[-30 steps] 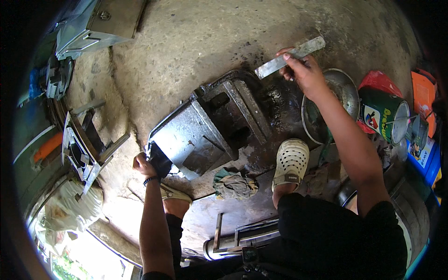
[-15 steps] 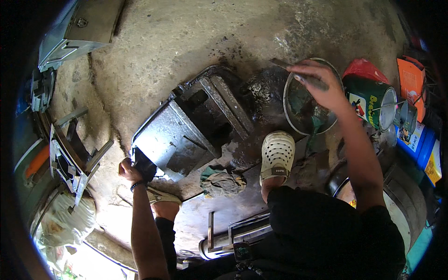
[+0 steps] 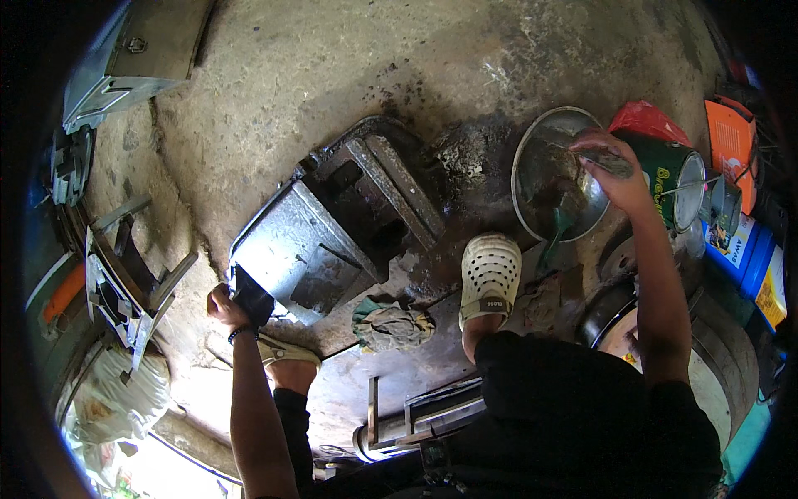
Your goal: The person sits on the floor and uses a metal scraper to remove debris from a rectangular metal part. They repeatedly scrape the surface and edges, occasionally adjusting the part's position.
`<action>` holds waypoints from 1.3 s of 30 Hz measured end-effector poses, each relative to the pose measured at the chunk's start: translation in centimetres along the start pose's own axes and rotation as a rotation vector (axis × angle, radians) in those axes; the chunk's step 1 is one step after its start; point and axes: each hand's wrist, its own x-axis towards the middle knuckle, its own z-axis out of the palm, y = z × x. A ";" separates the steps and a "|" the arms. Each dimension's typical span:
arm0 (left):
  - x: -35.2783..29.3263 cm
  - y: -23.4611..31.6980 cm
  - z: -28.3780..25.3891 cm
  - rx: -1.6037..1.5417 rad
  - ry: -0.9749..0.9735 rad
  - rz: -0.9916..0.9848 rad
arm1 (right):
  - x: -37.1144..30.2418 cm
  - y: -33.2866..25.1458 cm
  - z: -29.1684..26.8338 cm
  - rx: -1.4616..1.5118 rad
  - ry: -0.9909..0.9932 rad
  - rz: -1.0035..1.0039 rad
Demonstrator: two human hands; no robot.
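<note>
A heavy oily metal casting (image 3: 303, 241) with open slots lies on the floor before me. At its lower left corner my left hand (image 3: 226, 308) is closed, gripping a black end piece (image 3: 252, 299). Over a round metal basin (image 3: 521, 179) on the right, my right hand (image 3: 619, 187) holds a long dark grey tool (image 3: 609, 161); its exact kind is unclear. Murky liquid lies in the basin. A green-handled brush (image 3: 563, 220) leans on the basin's near rim, its lower end hidden.
A crumpled greenish rag (image 3: 392, 324) lies between my feet. Beyond the basin stand a green can (image 3: 665, 183), a red plastic bag (image 3: 651, 122) and blue containers (image 3: 736, 258). Metal frame pieces (image 3: 125, 291) stand at the left, below a metal box (image 3: 137, 62).
My right hand has moved right and slightly down with the tool, from the basin's far rim to its right side. The left hand keeps its place on the casting.
</note>
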 end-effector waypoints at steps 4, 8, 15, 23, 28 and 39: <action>0.1 -0.3 -0.2 0.015 -0.019 0.062 | -0.2 -1.2 0.2 0.208 0.087 0.201; 0.0 -0.1 -0.1 0.015 0.001 0.059 | 1.0 -0.9 2.8 0.364 0.361 0.402; -0.2 0.2 0.2 0.022 0.024 0.060 | 3.4 2.2 6.7 0.583 0.780 0.339; -0.6 1.1 0.2 0.056 0.028 0.071 | 0.8 3.2 5.2 0.427 0.878 0.408; -0.4 0.7 0.4 0.001 0.031 0.036 | 0.9 2.0 4.3 0.884 0.811 0.336; -0.4 0.6 0.3 -0.018 0.017 0.099 | 2.8 -3.1 4.7 1.205 0.438 0.260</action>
